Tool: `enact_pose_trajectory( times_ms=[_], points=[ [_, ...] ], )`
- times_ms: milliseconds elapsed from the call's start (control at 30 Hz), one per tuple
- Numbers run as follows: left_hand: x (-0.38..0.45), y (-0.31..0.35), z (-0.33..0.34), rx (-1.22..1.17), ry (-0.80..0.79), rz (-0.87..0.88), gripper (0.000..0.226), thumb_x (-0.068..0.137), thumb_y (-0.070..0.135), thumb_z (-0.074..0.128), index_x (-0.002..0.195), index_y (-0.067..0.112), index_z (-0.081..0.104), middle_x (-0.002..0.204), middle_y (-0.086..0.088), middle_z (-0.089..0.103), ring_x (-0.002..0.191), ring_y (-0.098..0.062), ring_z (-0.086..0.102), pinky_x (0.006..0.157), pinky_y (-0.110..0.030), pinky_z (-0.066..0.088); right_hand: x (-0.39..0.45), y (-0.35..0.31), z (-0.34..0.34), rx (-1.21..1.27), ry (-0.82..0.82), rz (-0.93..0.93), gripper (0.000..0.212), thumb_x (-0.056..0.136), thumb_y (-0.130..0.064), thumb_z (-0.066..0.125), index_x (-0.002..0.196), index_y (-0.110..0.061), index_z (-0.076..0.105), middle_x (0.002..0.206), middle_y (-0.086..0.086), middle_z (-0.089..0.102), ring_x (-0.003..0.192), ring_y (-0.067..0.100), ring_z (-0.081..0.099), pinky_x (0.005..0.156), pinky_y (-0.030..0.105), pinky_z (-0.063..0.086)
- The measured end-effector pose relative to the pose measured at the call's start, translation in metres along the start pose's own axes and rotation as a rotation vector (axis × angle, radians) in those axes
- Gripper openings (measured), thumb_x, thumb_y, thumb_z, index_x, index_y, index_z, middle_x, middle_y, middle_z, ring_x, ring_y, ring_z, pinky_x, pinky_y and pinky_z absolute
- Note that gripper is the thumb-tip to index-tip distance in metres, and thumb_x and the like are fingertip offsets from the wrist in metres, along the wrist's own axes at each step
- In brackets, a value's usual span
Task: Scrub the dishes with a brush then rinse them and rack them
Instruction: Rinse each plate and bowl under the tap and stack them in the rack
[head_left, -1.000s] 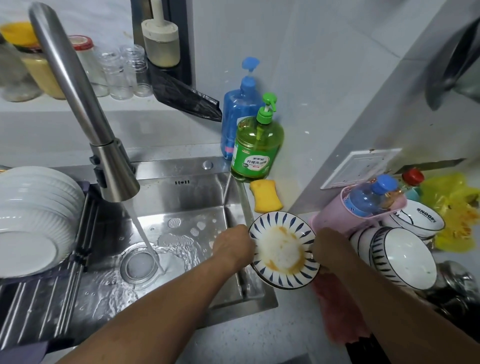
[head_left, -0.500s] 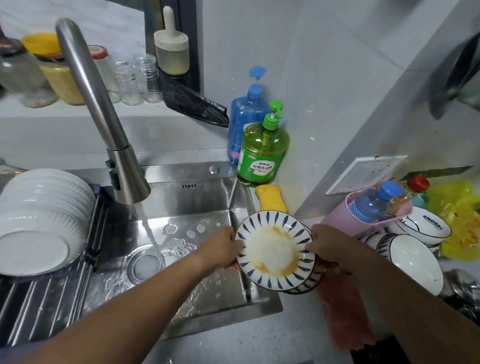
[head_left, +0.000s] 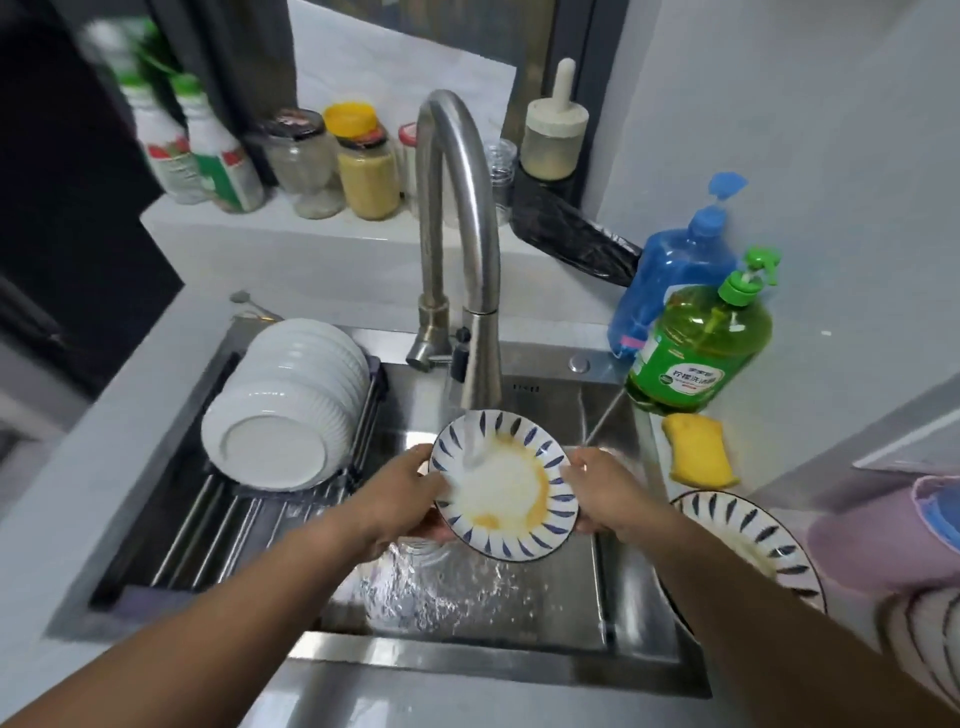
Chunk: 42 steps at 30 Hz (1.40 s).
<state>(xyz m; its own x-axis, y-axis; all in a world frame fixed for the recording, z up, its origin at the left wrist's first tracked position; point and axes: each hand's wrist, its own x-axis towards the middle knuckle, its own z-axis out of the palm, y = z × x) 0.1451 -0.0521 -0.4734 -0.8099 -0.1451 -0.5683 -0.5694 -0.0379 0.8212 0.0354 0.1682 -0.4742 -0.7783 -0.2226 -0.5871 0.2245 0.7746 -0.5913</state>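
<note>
A blue-striped plate (head_left: 519, 499) smeared with orange sauce is held over the steel sink (head_left: 519, 608), tilted toward me. My left hand (head_left: 402, 491) grips its left rim and my right hand (head_left: 597, 486) grips its right rim. Water from the curved faucet (head_left: 467, 270) runs onto the plate's upper left part and splashes into the basin below. More striped plates (head_left: 753, 540) sit on the counter to the right. A stack of white plates (head_left: 285, 405) leans on the roll-up rack (head_left: 223, 525) over the sink's left side. No brush is in view.
A yellow sponge (head_left: 698, 449) lies by the sink's right edge. Green (head_left: 696, 343) and blue (head_left: 670, 270) soap bottles stand behind it. Jars and bottles (head_left: 332, 161) line the back ledge. A pink container (head_left: 883, 530) sits at far right.
Both hands carried the striped plate left from the counter stack to under the running faucet. The view swung left and up.
</note>
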Motion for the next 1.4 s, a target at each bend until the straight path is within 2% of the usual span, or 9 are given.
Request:
enact_pose_trajectory(
  times_ms=[167, 433, 533, 667, 833, 933, 1067, 1233, 1400],
  points=[
    [-0.006, -0.007, -0.039, -0.08, 0.071, 0.096, 0.035, 0.1, -0.002, 0.054, 0.127, 0.019, 0.061, 0.116, -0.012, 0.075, 0.099, -0.034, 0.075, 0.078, -0.051, 0.064, 0.003, -0.032, 0.035, 0.043, 0.032, -0.115, 0.017, 0.105, -0.031, 0.046, 0.098, -0.018, 0.056, 0.094, 0.009, 0.065, 0.078, 0.026, 0.069, 0.063, 0.046, 0.062],
    [-0.004, -0.028, -0.04, 0.053, 0.028, 0.213, 0.052, 0.097, 0.005, 0.058, 0.131, 0.044, 0.058, 0.122, 0.003, 0.073, 0.115, -0.02, 0.069, 0.1, -0.053, 0.056, 0.02, -0.058, 0.022, -0.125, 0.106, -0.126, 0.03, 0.108, -0.03, 0.039, 0.116, -0.01, 0.059, 0.109, 0.013, 0.069, 0.096, 0.033, 0.068, 0.072, 0.033, 0.046],
    [-0.009, -0.032, -0.041, 0.289, 0.008, 0.296, 0.036, 0.105, 0.029, 0.057, 0.136, 0.046, 0.055, 0.15, 0.03, 0.042, 0.129, 0.024, 0.037, 0.114, -0.013, 0.028, 0.027, -0.054, 0.014, -0.046, 0.005, 0.022, 0.029, 0.108, -0.026, 0.041, 0.109, -0.003, 0.059, 0.076, 0.022, 0.068, 0.055, 0.033, 0.065, 0.045, 0.025, 0.039],
    [-0.014, -0.033, -0.061, 0.699, -0.123, 0.524, 0.056, 0.09, 0.063, 0.064, 0.141, 0.041, 0.058, 0.167, 0.027, 0.013, 0.152, 0.011, 0.001, 0.124, -0.024, 0.003, 0.028, -0.044, 0.01, -0.019, -0.12, 0.144, 0.025, 0.107, -0.029, 0.045, 0.096, -0.013, 0.06, 0.058, 0.007, 0.059, 0.035, 0.011, 0.048, 0.034, 0.015, 0.032],
    [-0.008, -0.03, -0.066, 0.996, -0.069, 0.848, 0.033, 0.105, 0.038, 0.053, 0.137, 0.036, 0.062, 0.14, 0.017, 0.063, 0.13, -0.001, 0.056, 0.112, -0.03, 0.044, 0.024, -0.05, 0.006, 0.168, -0.208, 0.284, 0.034, 0.105, -0.036, 0.051, 0.084, -0.011, 0.061, 0.047, 0.002, 0.057, 0.033, 0.01, 0.046, 0.035, 0.015, 0.037],
    [-0.017, -0.024, -0.053, 1.004, -0.004, 0.87, 0.038, 0.106, 0.048, 0.043, 0.138, 0.034, 0.058, 0.118, 0.01, 0.073, 0.101, -0.009, 0.067, 0.088, -0.019, 0.049, 0.025, -0.067, 0.008, 0.417, -0.113, 0.284, 0.027, 0.101, -0.035, 0.059, 0.099, -0.01, 0.069, 0.091, 0.012, 0.075, 0.083, 0.029, 0.072, 0.069, 0.039, 0.061],
    [-0.023, -0.023, -0.029, 0.746, -0.08, 0.664, 0.017, 0.105, 0.045, 0.051, 0.115, 0.031, 0.048, 0.088, 0.003, 0.063, 0.077, -0.017, 0.061, 0.068, -0.037, 0.05, 0.026, -0.1, 0.02, 0.672, 0.056, 0.168, 0.021, 0.098, -0.028, 0.057, 0.103, -0.011, 0.069, 0.108, 0.014, 0.071, 0.099, 0.034, 0.07, 0.092, 0.046, 0.058],
    [-0.026, 0.0, 0.002, -0.071, -0.089, 0.362, 0.025, 0.105, 0.021, 0.057, 0.129, 0.027, 0.055, 0.113, 0.001, 0.072, 0.103, -0.016, 0.07, 0.086, -0.043, 0.06, 0.005, -0.117, 0.057, 0.551, 0.127, -0.181, 0.012, 0.099, -0.022, 0.062, 0.088, -0.021, 0.059, 0.086, 0.004, 0.065, 0.091, 0.031, 0.066, 0.082, 0.04, 0.053],
    [-0.018, 0.012, 0.003, -0.713, -0.075, 0.074, 0.03, 0.107, 0.02, 0.049, 0.136, 0.013, 0.053, 0.118, -0.017, 0.074, 0.103, -0.032, 0.074, 0.083, -0.054, 0.062, -0.003, -0.113, 0.079, 0.156, 0.008, -0.134, 0.075, 0.083, -0.088, 0.035, 0.131, -0.033, 0.054, 0.12, 0.009, 0.063, 0.1, 0.028, 0.068, 0.082, 0.04, 0.057]
  ],
)
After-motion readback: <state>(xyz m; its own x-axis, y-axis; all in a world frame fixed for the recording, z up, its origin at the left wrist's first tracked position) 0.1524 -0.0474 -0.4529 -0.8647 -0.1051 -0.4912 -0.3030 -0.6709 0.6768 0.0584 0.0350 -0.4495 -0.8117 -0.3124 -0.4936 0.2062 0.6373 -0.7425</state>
